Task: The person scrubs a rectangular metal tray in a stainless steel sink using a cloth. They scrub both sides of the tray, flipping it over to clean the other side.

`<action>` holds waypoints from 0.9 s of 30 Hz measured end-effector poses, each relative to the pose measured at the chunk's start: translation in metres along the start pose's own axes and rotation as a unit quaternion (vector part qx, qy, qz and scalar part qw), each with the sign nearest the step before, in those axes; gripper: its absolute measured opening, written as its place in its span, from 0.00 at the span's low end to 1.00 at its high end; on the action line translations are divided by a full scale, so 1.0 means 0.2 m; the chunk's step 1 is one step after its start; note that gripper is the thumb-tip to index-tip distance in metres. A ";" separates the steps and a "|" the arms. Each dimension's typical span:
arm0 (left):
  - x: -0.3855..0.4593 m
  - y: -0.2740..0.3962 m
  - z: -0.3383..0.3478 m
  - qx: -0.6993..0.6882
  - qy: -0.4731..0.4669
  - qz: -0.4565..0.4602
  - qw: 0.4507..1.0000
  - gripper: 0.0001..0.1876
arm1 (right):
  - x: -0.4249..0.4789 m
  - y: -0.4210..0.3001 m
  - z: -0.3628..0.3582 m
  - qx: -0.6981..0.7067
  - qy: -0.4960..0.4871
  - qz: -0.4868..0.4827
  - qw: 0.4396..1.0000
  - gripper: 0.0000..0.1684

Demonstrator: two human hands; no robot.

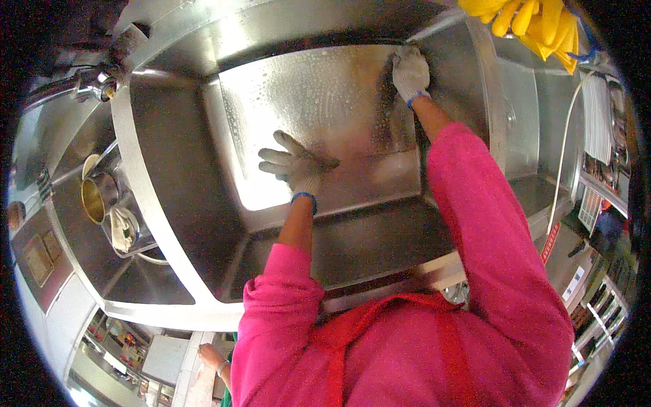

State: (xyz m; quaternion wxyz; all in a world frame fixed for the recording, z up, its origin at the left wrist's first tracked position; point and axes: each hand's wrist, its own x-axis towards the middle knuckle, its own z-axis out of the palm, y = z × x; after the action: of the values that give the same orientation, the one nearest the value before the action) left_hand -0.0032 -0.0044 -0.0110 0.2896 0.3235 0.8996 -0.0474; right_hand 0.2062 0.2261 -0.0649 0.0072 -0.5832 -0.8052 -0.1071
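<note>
A flat metal sheet (325, 107), wet with droplets and suds, lies inside a deep stainless steel sink (173, 152). My left hand (297, 163), in a light knit glove with a blue cuff edge, rests on the sheet with its fingers spread and nothing held. At the sheet's far right corner is my right hand (411, 71), in a matching glove. Its fingers are bent over something greyish at the corner, too hidden to name. Pink sleeves cover both my arms.
A faucet (101, 86) reaches in at the left. The left basin holds a metal pot (96, 198) and a tray. Yellow rubber gloves (544, 25) hang at upper right, near a white hose (564, 137). Another person's hand (209, 355) shows at lower left.
</note>
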 end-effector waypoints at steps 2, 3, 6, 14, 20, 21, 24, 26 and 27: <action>-0.06 0.01 -0.13 -0.019 -0.062 -0.010 0.998 0.74 | 0.08 -0.09 -0.10 0.081 0.058 0.038 0.994 0.15; -0.05 0.00 -0.12 -0.007 -0.041 -0.014 0.999 0.74 | 0.10 -0.14 -0.15 0.121 0.085 0.055 0.987 0.15; -0.03 -0.01 -0.05 0.023 -0.001 -0.009 1.000 0.73 | -0.15 -0.19 -0.23 0.061 -0.009 0.071 0.996 0.15; -0.07 0.00 -0.13 -0.050 -0.049 -0.016 0.997 0.72 | -1.00 -0.04 -0.25 0.157 -0.120 0.140 0.970 0.14; -0.09 -0.01 -0.20 -0.074 -0.085 -0.006 0.994 0.72 | -0.99 -0.42 -0.41 -0.002 -0.042 0.056 0.998 0.11; -0.09 0.00 -0.19 -0.071 -0.075 -0.013 0.995 0.72 | -1.03 -0.47 -0.38 0.040 -0.024 0.053 0.998 0.12; -0.05 0.00 -0.11 -0.048 -0.033 -0.027 0.998 0.71 | -1.16 -0.36 -0.17 0.113 -0.100 0.113 0.982 0.13; -0.03 -0.01 -0.06 -0.018 0.001 -0.030 0.999 0.71 | -1.19 -0.16 -0.08 0.075 -0.147 0.120 0.979 0.14; -0.04 -0.01 -0.06 -0.019 -0.008 -0.025 0.999 0.71 | -1.15 -0.13 -0.19 0.067 -0.126 0.116 0.983 0.15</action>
State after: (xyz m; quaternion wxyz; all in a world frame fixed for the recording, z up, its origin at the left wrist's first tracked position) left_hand -0.0058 -0.0062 0.0035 0.3018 0.2952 0.9056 -0.0405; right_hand 0.2511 -0.0050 -0.0633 -0.0430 -0.6800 -0.7316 0.0232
